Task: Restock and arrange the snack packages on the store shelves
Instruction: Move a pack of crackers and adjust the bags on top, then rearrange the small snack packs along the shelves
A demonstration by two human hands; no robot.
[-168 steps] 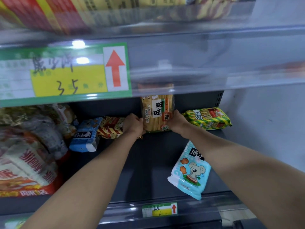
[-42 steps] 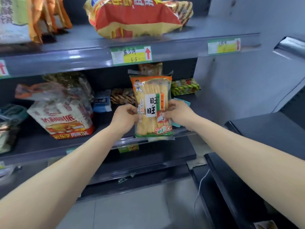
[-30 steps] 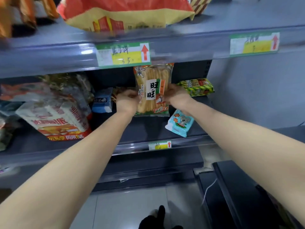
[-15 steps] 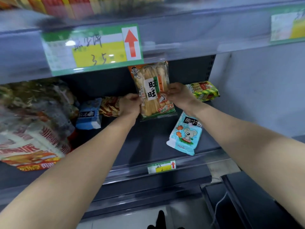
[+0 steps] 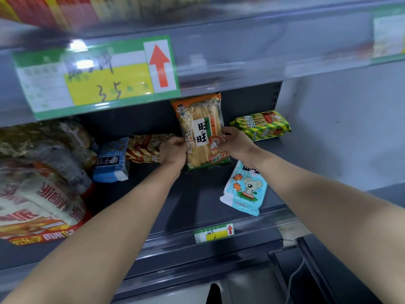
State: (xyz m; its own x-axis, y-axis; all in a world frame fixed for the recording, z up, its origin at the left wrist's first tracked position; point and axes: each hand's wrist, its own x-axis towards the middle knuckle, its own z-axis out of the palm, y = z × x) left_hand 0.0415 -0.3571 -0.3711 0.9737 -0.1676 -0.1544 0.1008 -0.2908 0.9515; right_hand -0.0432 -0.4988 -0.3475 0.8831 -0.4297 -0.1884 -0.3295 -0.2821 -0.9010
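Gripping the rice cracker package (image 5: 202,132) from both sides: left hand (image 5: 174,151) curled round its left edge, right hand (image 5: 234,143) pinching its right edge beside the label. Both forearms reach in from the bottom of the view.

Package: clear film, orange top band with a cartoon figure, white label with black characters, pale crackers stacked inside. Position: upright, top leaning slightly left, toward the back of the middle shelf (image 5: 197,200) near its centre, top edge just under the lip of the upper shelf (image 5: 241,62). Whether its bottom seam rests on the shelf board cannot be told.

Other stock on the middle shelf:
- light-blue koala packet (image 5: 244,189): lying flat near the front edge, below and right of the held package, its top corner behind the right wrist.
- green-and-yellow packet (image 5: 262,125): at the back right, on its long side, apart from the held package.
- red-and-yellow striped packet (image 5: 146,147): at the back, partly hidden behind the left hand.
- blue-and-white packet (image 5: 111,161): just left of the striped one, touching it.
- large white-and-red bag (image 5: 39,207): far left, at the front, with blurred darker bags behind it.

Labels:
- large price tag (image 5: 98,77): green border, yellow field, handwritten figures, red up arrow, on the upper shelf lip.
- small price tag (image 5: 213,233) of the same kind: on the middle shelf lip, below the held package.

Upper shelf: red and yellow bags (image 5: 54,9), blurred.
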